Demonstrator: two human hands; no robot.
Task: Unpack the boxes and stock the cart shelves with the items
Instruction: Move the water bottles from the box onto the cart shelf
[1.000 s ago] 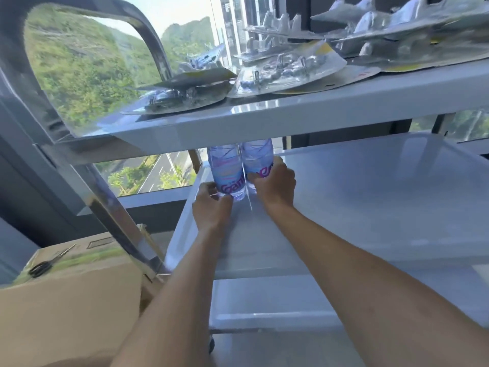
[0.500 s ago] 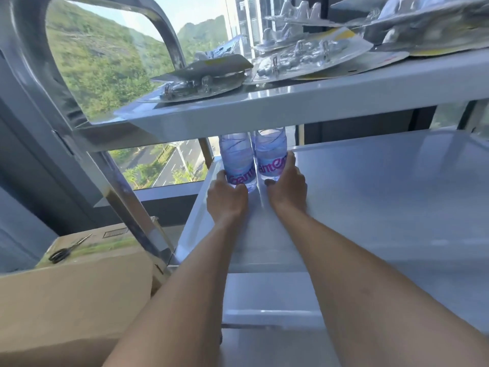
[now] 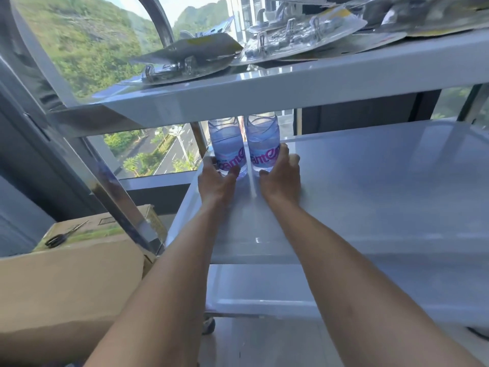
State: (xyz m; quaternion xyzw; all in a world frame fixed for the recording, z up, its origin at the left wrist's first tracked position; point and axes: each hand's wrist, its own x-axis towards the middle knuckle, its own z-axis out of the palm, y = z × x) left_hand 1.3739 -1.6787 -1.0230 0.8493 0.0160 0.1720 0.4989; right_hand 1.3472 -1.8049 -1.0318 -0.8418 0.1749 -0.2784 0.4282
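Two clear water bottles with pink lettering stand upright side by side at the far left corner of the cart's middle shelf (image 3: 370, 186). My left hand (image 3: 215, 181) grips the base of the left bottle (image 3: 225, 141). My right hand (image 3: 281, 178) grips the base of the right bottle (image 3: 263, 141). The top shelf (image 3: 304, 86) hides both bottle necks and caps.
Several blister-packed items (image 3: 299, 41) lie on the top shelf. A cardboard box (image 3: 68, 282) stands at the lower left with scissors (image 3: 63, 235) on a second box behind it. The cart's chrome handle frame (image 3: 105, 176) runs between box and shelf. A bottom shelf (image 3: 264, 290) shows below.
Both hands have stayed on the bottles, which have slid slightly deeper toward the far left corner of the middle shelf. The view has shifted a little lower.
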